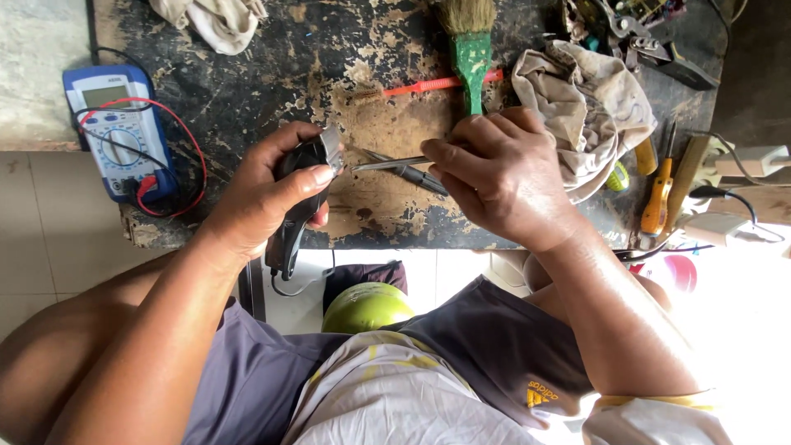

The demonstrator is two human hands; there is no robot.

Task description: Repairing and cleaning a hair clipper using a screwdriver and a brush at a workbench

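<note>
1. Left hand is gripping a black hair clipper tight, right over the workbench near edge.
2. Right hand is pinching what looks like a thin metal tool, tip at the clipper's blade.
3. Blue multimeter is sitting at the left edge.

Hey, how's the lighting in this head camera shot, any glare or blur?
Head view: the lower right corner by the right forearm is blown out white; the workbench, left hand holding the black clipper and right hand are evenly lit and sharp.
</note>
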